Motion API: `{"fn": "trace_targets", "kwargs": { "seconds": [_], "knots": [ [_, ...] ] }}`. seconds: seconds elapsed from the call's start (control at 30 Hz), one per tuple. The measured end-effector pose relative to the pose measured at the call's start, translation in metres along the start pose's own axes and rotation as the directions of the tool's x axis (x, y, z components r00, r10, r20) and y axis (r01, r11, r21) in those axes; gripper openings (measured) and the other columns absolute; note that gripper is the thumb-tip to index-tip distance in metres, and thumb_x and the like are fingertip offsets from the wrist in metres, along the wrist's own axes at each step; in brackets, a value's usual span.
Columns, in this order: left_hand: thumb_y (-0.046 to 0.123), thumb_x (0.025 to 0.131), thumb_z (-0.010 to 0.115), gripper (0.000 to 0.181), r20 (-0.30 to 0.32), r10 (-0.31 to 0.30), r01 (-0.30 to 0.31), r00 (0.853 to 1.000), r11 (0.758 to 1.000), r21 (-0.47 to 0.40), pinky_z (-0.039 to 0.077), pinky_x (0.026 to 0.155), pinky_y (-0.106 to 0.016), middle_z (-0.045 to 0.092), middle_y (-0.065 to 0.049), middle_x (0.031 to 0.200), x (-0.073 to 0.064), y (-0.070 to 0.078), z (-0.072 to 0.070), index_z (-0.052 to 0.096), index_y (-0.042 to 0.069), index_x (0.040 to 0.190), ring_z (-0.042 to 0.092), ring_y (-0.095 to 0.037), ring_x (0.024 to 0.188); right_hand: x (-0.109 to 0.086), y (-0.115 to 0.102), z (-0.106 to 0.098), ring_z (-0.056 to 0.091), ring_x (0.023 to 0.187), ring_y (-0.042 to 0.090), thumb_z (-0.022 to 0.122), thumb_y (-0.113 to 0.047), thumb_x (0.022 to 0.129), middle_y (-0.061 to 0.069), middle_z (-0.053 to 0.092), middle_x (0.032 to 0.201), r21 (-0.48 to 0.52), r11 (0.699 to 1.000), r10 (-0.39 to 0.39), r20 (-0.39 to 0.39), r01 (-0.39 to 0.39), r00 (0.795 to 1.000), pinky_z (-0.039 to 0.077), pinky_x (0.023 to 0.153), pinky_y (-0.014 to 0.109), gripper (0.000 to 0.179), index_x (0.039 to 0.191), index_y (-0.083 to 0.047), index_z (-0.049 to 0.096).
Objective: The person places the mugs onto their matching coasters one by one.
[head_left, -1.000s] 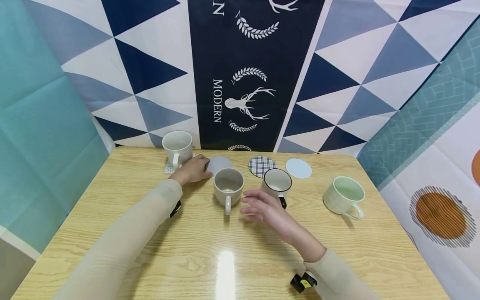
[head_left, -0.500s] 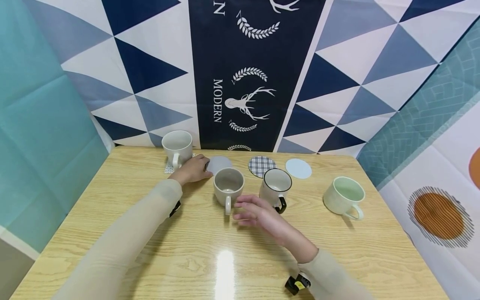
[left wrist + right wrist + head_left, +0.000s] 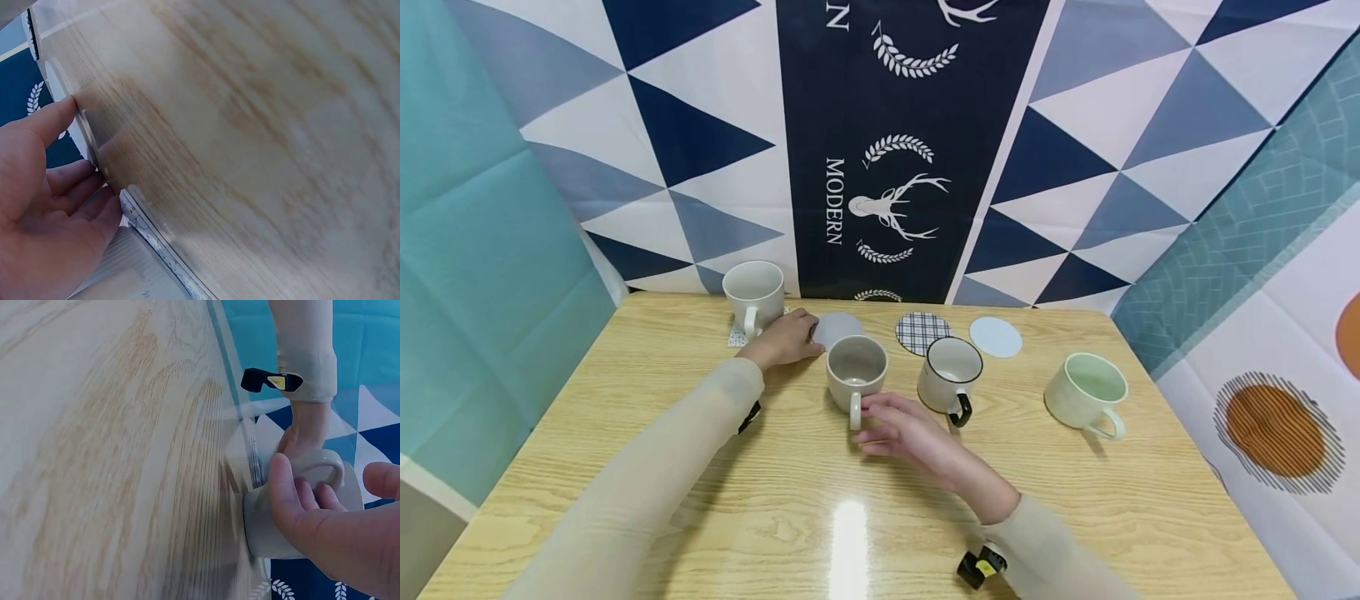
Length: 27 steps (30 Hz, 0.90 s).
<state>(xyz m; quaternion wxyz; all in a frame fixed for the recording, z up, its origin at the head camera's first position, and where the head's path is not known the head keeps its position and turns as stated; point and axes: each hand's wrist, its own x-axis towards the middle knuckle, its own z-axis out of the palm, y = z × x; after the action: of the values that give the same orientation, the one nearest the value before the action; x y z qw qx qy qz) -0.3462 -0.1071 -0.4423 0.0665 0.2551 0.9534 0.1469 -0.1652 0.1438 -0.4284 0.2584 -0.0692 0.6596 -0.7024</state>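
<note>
Right hand aside, little differs from the earlier head frames: it has moved left, from beside the white, black-rimmed mug with a black handle to the handle of the glossy beige ceramic mug. Its fingers are slightly blurred, spread and loosely bent, with nothing gripped. The beige mug stands upright just in front of the round, flat grey coaster; the left hand lies at that coaster's left edge. A hasty pinch could miss the handle and tip the beige mug; a backward swing of the right hand could catch the black-rimmed mug. Pale wood-grain surface, streaked with reflected light, may let things slide. Behind hangs a blue-and-white triangle-patterned cloth with a navy deer panel; plain teal cloth covers the left side.

From the left wrist, thumb and fingertips pinch the grey coaster's edge. A careless tug might skew it, or the fingers might nudge the patterned square coaster beside them.

From the right wrist, the thumb and bent fingers flank the beige mug's handle without closing on it; whether they touch is unclear. Uneven pressure could twist the mug.
</note>
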Motion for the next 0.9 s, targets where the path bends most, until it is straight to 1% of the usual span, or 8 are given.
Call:
{"fn": "trace_targets", "kwargs": {
  "seconds": [0.2, 0.3, 0.47, 0.53, 0.6, 0.77, 0.9],
  "knots": [
    [0.03, 0.104, 0.069, 0.064, 0.007, -0.004, 0.004, 1.0, 1.0, -0.003, 0.041, 0.122, -0.05, 0.054, -0.028, 0.149, -0.001, -0.001, 0.0, 0.051, -0.01, 0.15, 0.053, -0.041, 0.139, 0.006, 0.003, 0.006, 0.064, 0.127, 0.043, 0.046, -0.022, 0.113, 0.033, 0.053, 0.141, 0.022, 1.0, 0.006, 0.009, -0.006, 1.0, 0.056, 0.108, 0.046, 0.047, 0.148, 0.01, 0.045],
    [0.03, 0.103, 0.07, 0.064, 0.006, -0.002, 0.002, 1.0, 1.0, -0.005, 0.041, 0.122, -0.05, 0.054, -0.028, 0.149, -0.001, 0.0, 0.0, 0.051, -0.01, 0.149, 0.053, -0.041, 0.139, 0.009, 0.004, 0.009, 0.064, 0.128, 0.044, 0.046, -0.023, 0.113, 0.033, 0.053, 0.14, 0.046, 0.999, 0.008, 0.02, -0.009, 1.0, 0.055, 0.109, 0.047, 0.05, 0.149, 0.012, 0.044],
    [0.031, 0.103, 0.07, 0.065, 0.002, 0.005, -0.005, 1.0, 1.0, -0.002, 0.041, 0.122, -0.05, 0.054, -0.029, 0.149, 0.001, -0.002, 0.002, 0.051, -0.011, 0.15, 0.053, -0.042, 0.139, 0.012, 0.004, 0.013, 0.064, 0.129, 0.043, 0.044, -0.024, 0.114, 0.035, 0.052, 0.145, 0.075, 0.997, 0.01, 0.033, -0.012, 0.999, 0.054, 0.111, 0.045, 0.051, 0.147, 0.015, 0.045],
    [0.031, 0.103, 0.07, 0.066, 0.002, 0.002, -0.002, 1.0, 1.0, -0.005, 0.04, 0.122, -0.05, 0.053, -0.028, 0.15, 0.002, -0.002, 0.002, 0.05, -0.011, 0.15, 0.052, -0.042, 0.14, 0.013, 0.004, 0.015, 0.065, 0.127, 0.042, 0.044, -0.024, 0.113, 0.034, 0.053, 0.144, 0.086, 0.996, 0.014, 0.029, -0.016, 0.999, 0.054, 0.111, 0.044, 0.049, 0.144, 0.015, 0.047],
    [0.031, 0.103, 0.07, 0.066, 0.003, -0.003, 0.003, 1.0, 1.0, -0.01, 0.04, 0.122, -0.05, 0.053, -0.028, 0.15, 0.001, -0.002, 0.001, 0.05, -0.01, 0.151, 0.052, -0.041, 0.14, 0.015, 0.003, 0.016, 0.067, 0.124, 0.039, 0.044, -0.024, 0.113, 0.031, 0.057, 0.139, 0.1, 0.995, 0.022, 0.022, -0.024, 1.0, 0.055, 0.11, 0.043, 0.047, 0.142, 0.013, 0.05],
    [0.03, 0.103, 0.07, 0.065, -0.002, -0.005, 0.005, 1.0, 1.0, -0.013, 0.041, 0.121, -0.051, 0.054, -0.028, 0.149, 0.0, 0.0, 0.0, 0.051, -0.01, 0.15, 0.054, -0.042, 0.138, 0.02, 0.002, 0.019, 0.071, 0.113, 0.03, 0.044, -0.027, 0.113, 0.02, 0.066, 0.126, 0.129, 0.991, 0.038, -0.003, -0.037, 0.999, 0.057, 0.107, 0.042, 0.046, 0.137, 0.012, 0.055],
    [0.031, 0.103, 0.07, 0.064, 0.002, -0.009, 0.009, 1.0, 1.0, -0.011, 0.042, 0.121, -0.05, 0.055, -0.027, 0.148, 0.0, 0.001, -0.002, 0.051, -0.009, 0.15, 0.054, -0.041, 0.137, 0.021, 0.003, 0.019, 0.072, 0.109, 0.027, 0.042, -0.03, 0.114, 0.018, 0.069, 0.121, 0.125, 0.991, 0.042, -0.019, -0.039, 0.999, 0.059, 0.104, 0.042, 0.048, 0.134, 0.011, 0.056]
  ]
}}
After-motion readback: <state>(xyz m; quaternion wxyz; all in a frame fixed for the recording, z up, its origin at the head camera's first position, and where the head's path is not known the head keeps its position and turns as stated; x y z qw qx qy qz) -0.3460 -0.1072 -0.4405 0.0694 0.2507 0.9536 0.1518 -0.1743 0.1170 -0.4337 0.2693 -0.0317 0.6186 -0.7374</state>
